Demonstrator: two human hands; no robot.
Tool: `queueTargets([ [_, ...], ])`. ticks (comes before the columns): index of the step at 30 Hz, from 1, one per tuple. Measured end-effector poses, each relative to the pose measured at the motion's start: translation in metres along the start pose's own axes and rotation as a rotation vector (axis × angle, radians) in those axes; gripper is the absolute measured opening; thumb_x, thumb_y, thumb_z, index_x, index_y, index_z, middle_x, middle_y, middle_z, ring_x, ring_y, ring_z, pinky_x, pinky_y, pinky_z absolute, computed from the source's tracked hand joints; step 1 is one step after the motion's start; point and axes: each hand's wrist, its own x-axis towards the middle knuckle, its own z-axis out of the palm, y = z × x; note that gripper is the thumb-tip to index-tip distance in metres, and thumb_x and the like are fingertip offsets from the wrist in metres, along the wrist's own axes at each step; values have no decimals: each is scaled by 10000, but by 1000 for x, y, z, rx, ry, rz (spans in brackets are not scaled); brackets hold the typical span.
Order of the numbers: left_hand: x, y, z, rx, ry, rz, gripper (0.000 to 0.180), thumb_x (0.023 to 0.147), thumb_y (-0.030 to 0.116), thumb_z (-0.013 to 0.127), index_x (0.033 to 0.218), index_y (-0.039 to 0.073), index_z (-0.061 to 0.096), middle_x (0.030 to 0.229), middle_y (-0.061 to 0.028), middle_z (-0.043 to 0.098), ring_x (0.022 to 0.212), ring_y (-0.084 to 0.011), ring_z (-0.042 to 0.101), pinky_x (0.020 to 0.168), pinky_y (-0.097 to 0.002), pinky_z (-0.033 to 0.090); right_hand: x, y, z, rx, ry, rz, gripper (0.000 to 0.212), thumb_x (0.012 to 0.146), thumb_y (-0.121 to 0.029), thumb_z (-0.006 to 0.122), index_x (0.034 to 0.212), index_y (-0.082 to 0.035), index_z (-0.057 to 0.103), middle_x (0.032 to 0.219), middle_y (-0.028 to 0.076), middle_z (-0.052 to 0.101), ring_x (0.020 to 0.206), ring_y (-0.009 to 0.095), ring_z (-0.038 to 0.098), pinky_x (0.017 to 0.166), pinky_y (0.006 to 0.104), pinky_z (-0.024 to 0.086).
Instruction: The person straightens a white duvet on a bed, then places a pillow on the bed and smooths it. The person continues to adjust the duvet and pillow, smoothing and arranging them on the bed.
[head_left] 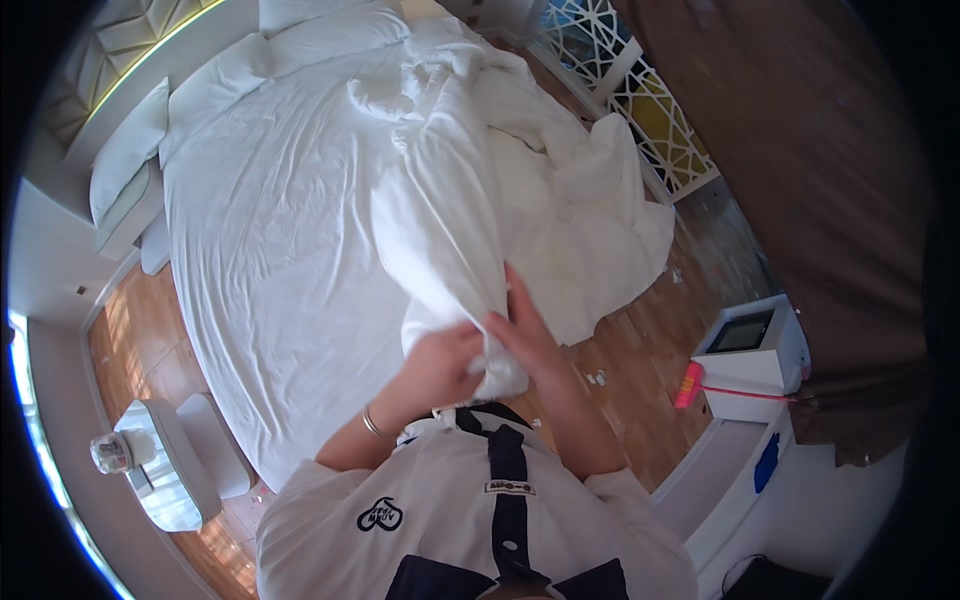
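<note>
A thick white duvet [430, 220] lies gathered in a long fold across the bed, its near end drawn up to my waist. My left hand [440, 362] is closed on this end, its fingers bent into the cloth. Just right of it, my right hand [525, 330] grips the duvet's edge between thumb and fingers, with part of the fingers hidden behind the cloth. Under the duvet, a wrinkled white sheet [270, 250] covers the mattress. More of the duvet spreads over the bed's right side and hangs toward the floor.
White pillows [220, 72] lean along the headboard at the far left. A small white table [180, 470] with a clear cup [112, 453] stands at the left. To the right are a brown curtain [800, 180], a white box-shaped unit [755, 350] and scraps [597, 378] on the wooden floor.
</note>
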Motion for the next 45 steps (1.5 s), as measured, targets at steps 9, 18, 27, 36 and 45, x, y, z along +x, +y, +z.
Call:
queueTargets([
  [9,-67,-151,40,-637,492,-1048,375,912,336,457,977,-14,580,1027,-154,604,897,-241,608,808,-377,479,16,54,41,216,-34,549,451,688,15,420,1115,41,561,930,100,624,809,167,600,725,303,475],
  [18,50,-149,-24,-1581,524,-692,432,882,302,453,1188,4,513,1090,-124,598,964,-232,585,847,-342,464,3,25,29,277,-323,567,461,667,32,450,1109,11,580,950,77,627,837,150,583,728,265,447],
  [27,-18,-139,-194,-475,1426,-265,262,757,-4,605,1018,-14,591,945,-96,630,822,-148,594,736,-266,464,51,56,111,-172,-361,243,396,791,-153,592,1138,10,491,996,135,598,932,209,562,815,332,440],
  [36,-117,-260,-129,-241,1196,-752,599,803,146,646,1289,-34,345,1182,-164,512,1060,-263,508,908,-360,401,78,119,153,-608,-440,87,460,827,-264,568,1193,-15,443,1132,213,560,1076,335,533,903,379,420],
  [45,-184,-248,137,-811,346,-1891,702,739,469,649,1228,-5,478,1100,-153,571,912,-288,564,696,-365,461,-5,207,58,-742,-494,478,368,827,-283,574,1098,-38,529,997,179,626,913,303,613,794,364,474],
])
